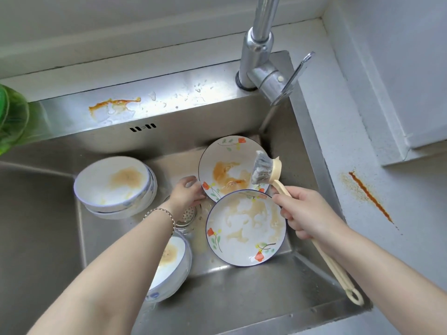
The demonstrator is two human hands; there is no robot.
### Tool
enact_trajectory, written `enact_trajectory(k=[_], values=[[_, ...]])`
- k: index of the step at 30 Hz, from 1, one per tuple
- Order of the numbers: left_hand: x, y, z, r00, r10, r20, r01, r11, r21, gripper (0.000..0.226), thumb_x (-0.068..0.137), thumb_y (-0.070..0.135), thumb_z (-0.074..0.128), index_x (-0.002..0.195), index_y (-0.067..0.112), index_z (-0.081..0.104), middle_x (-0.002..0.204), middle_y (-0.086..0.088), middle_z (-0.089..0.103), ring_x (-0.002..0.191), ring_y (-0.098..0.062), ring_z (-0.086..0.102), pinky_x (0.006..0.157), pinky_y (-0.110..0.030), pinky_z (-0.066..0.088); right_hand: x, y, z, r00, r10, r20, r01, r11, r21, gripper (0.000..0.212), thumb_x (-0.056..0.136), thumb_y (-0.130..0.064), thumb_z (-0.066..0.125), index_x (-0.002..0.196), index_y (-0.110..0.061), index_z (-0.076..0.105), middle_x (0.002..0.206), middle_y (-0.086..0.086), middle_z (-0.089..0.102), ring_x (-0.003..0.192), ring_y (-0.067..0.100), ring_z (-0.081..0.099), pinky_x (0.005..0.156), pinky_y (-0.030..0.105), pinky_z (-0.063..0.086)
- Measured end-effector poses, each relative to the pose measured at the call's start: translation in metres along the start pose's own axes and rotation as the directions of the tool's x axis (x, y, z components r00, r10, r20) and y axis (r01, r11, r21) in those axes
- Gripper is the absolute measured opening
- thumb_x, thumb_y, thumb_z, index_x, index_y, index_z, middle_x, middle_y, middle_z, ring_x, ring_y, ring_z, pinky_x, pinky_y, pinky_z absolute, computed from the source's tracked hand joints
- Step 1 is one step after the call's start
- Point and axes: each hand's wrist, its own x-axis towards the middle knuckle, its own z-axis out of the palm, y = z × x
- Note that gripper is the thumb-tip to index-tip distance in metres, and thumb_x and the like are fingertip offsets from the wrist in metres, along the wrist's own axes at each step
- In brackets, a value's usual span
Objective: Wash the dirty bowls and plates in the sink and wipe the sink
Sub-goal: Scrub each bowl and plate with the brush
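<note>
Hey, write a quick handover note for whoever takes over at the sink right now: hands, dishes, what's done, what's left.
Left hand holds the far plate by its rim; right hand grips the brush, bristles over that plate.
Near plate overlaps it in front; bowl stack at left, near bowl under the left forearm, all in the sink.
Done: nothing looks clean yet.
Left: scrub and rinse everything, wipe the sink, including the ledge stain.

Green leaves (12, 117) left, orange streak (370, 197) right
</note>
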Motion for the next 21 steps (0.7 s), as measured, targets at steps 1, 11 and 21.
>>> enact_trajectory(k=[1,11,21], values=[[0.003,0.004,0.003,1.0,0.011,0.023,-0.011,1.0,0.007,0.021,0.096,0.012,0.048,0.116,0.016,0.045,0.089,-0.009,0.061,0.069,-0.016,0.061,0.061,-0.021,0.053,0.002,0.0,0.0,1.0,0.005,-0.003,-0.005,1.0,0.003,0.011,0.088,-0.012,0.048,0.088,-0.004,0.056,0.055,-0.003,0.028,0.038,0.007,0.016,0.039,0.013,0.013],[0.018,0.02,0.003,0.992,0.112,0.065,-0.123,0.967,0.222,0.019,0.091,-0.007,0.046,0.105,0.006,0.047,0.076,-0.013,0.056,0.066,-0.023,0.059,0.046,-0.021,0.055,0.001,0.0,-0.002,0.997,0.063,-0.054,-0.058,0.994,0.09,0.013,0.09,-0.014,0.05,0.087,-0.016,0.062,0.059,0.001,0.03,0.035,0.006,0.017,0.037,0.013,0.013],[-0.007,0.028,-0.047,0.949,0.314,-0.018,-0.249,0.784,0.569,0.022,0.082,-0.005,0.052,0.095,0.012,0.05,0.075,0.001,0.057,0.077,-0.03,0.063,0.074,-0.045,0.056,-0.009,0.002,0.01,0.998,0.035,-0.055,-0.033,0.999,0.042,0.014,0.087,-0.011,0.049,0.089,0.001,0.056,0.059,0.001,0.03,0.034,0.006,0.017,0.037,0.012,0.014]])
